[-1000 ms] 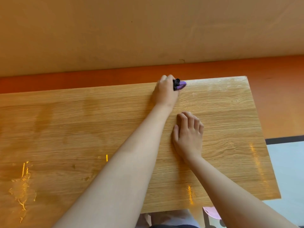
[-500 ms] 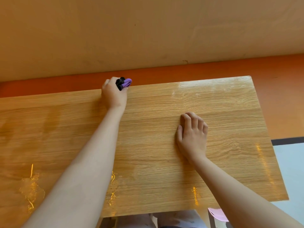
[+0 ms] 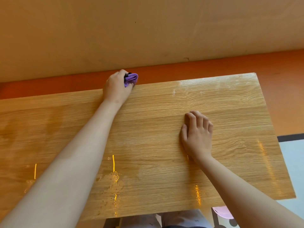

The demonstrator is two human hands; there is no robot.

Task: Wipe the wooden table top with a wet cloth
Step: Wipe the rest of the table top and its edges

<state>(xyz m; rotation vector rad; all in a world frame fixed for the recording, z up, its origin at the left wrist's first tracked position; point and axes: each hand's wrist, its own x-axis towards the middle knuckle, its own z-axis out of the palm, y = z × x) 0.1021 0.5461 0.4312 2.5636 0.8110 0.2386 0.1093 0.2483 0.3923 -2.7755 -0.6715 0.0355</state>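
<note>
The wooden table top (image 3: 156,145) glistened with wet streaks (image 3: 115,178) near its front edge, while a left hand (image 3: 115,87) held a bunched purple cloth (image 3: 131,79) at the far edge and a right hand (image 3: 197,134) lay palm-down toward the right.

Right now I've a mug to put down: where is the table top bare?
Bare wood lies between the left forearm and the right hand, in the far right corner beyond that hand, and left of the forearm on the table top. The left hand grips the cloth at the far edge; droplets glisten near the front edge.
</note>
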